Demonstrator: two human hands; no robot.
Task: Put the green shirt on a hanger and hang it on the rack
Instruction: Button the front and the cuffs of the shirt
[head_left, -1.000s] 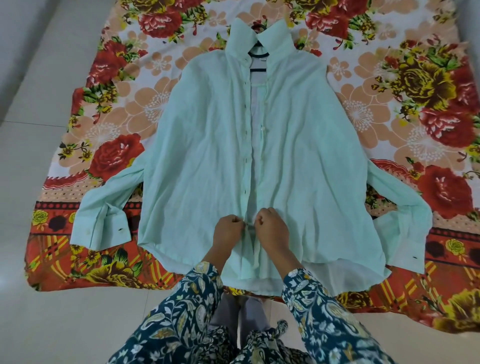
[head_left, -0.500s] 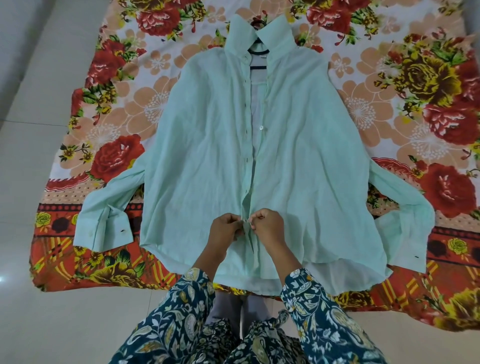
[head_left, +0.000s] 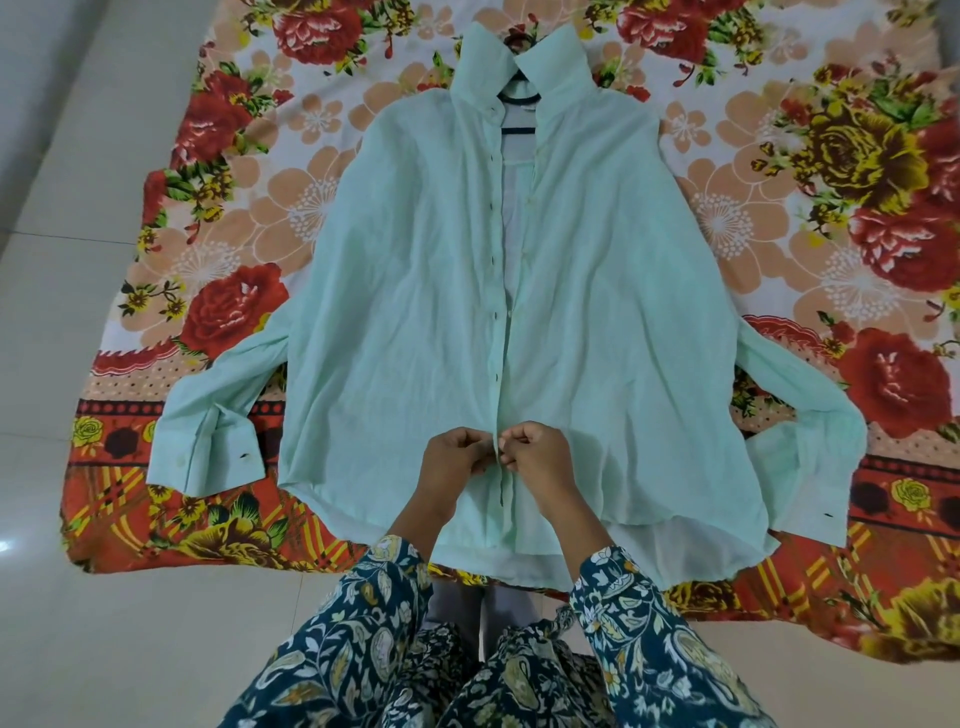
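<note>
floral bedsheet (head_left: 249, 218) spread on pale tiled floor (head_left: 130, 649)

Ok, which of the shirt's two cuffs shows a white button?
The left cuff, on the person's left side: a pale button shows near its outer edge. The right cuff shows only a small dark mark.

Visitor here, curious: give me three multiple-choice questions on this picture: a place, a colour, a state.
1. Where does the green shirt lie? A) on a floral blanket B) on a rack C) on a chair
2. What colour is the hanger at the collar? A) white B) dark C) yellow
3. What do the left hand and right hand do? A) rest flat B) pinch the shirt's front edges C) hold the cuffs
Answers: 1 A, it lies spread on the blanket; 2 B, dark bars show in the open neck; 3 B, fingers curl on the placket.
</note>
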